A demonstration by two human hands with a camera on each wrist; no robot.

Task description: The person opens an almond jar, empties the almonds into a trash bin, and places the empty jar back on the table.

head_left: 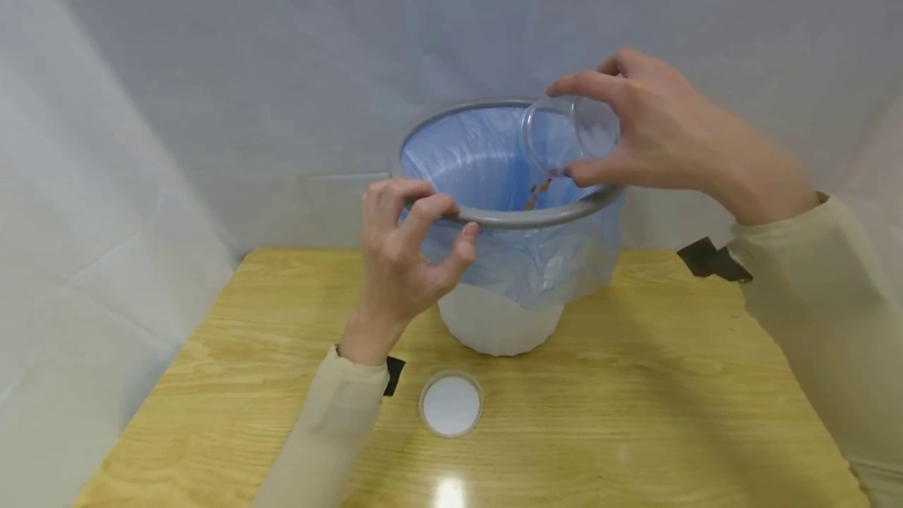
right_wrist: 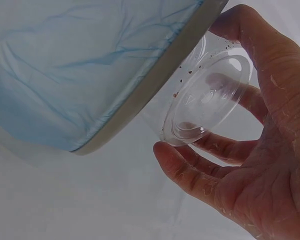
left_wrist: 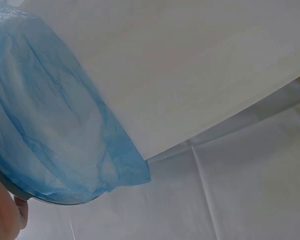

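Note:
A white trash bin [head_left: 501, 324] with a grey rim [head_left: 518, 219] stands on the table, lined with a blue plastic bag [head_left: 462, 159] that folds down over the outside. My left hand [head_left: 405, 253] grips the rim at its near left, fingers hooked over it and thumb outside. Above the bin's right side, my right hand [head_left: 656, 128] holds a clear plastic cup [right_wrist: 210, 100] between thumb and fingers, tipped with its mouth toward the bag. Small brown bits [head_left: 536, 193] drop from the cup into the bin. A few dark specks cling to the cup in the right wrist view.
On the wooden table [head_left: 296, 414], in front of the bin, lies a small round white disc [head_left: 451, 406] with a pale see-through edge. Pale sheeting [head_left: 296, 61] hangs behind the bin and at the sides.

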